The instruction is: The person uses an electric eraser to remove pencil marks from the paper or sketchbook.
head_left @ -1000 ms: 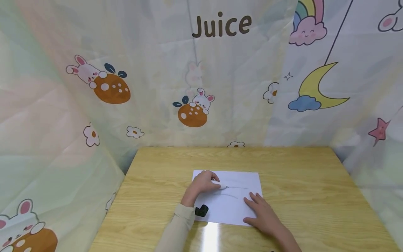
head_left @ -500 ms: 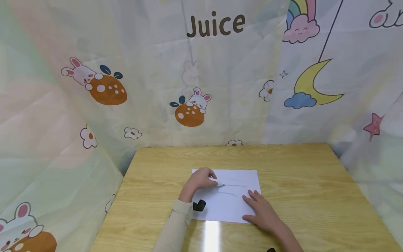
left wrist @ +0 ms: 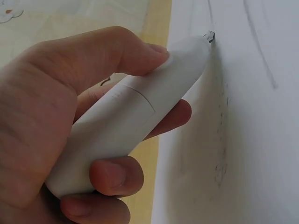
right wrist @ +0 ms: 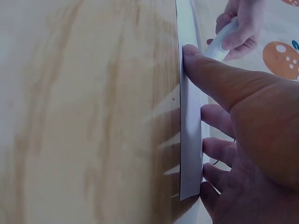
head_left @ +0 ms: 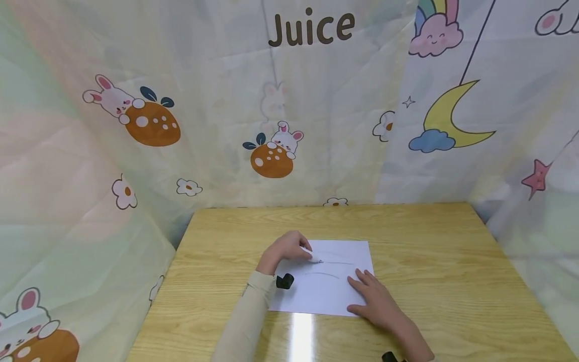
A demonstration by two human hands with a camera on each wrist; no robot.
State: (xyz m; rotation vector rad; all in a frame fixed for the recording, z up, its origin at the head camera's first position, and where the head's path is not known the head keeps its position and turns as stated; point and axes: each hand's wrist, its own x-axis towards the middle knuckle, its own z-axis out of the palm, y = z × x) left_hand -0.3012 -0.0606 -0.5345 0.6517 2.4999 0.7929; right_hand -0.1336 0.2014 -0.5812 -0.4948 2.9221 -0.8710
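Note:
A white sheet of paper with several thin grey lines lies on the table. My left hand grips a thick white pen-shaped electric eraser, thumb along its top and fingers curled beneath. The eraser's narrow metal tip is at the left end of one line, at or just above the paper; contact is unclear. Dark specks and crumbs trail away from the tip in the left wrist view. With fingers spread, my right hand rests on the paper's right edge, its thumb near the front edge in the right wrist view.
The wooden table stands against a hanging cloth printed with rabbits, flowers and a moon. A black wrist camera on the left wrist sits over the paper's left side; another shows beside the right wrist.
My left hand and the eraser have shifted slightly left along the line. The right hand stays on the paper's edge. The head view has tilted a little.

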